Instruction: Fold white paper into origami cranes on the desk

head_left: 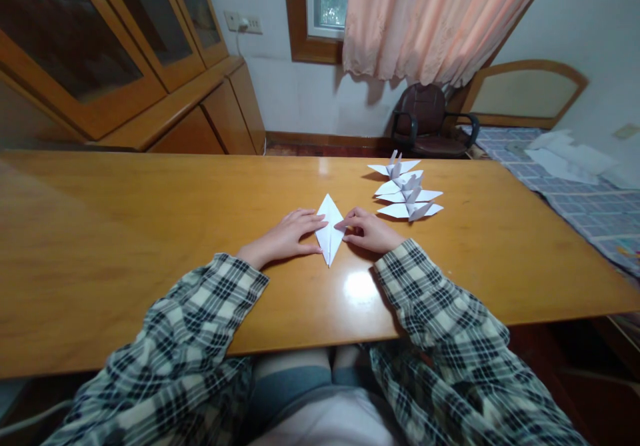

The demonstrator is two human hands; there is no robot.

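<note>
A white sheet of paper folded into a diamond (pixel 329 241) lies flat on the wooden table in front of me, one point away from me and one toward me. My left hand (pixel 295 233) rests at its left side, fingers stretched out onto the paper and the thumb apart by the lower left edge. From the right, my right hand (pixel 371 230) has its fingers curled, with the index fingertip on the paper and the thumb at the right edge. Several folded white paper cranes (pixel 411 196) stand in a row beyond my right hand.
The wooden table (pixel 150 199) spans the view, its near edge at my lap. A glass-door cabinet (pixel 125 53) is at the far left. A dark armchair (pixel 425 119) stands behind the table, and a bed (pixel 575 193) with a checked cover is on the right.
</note>
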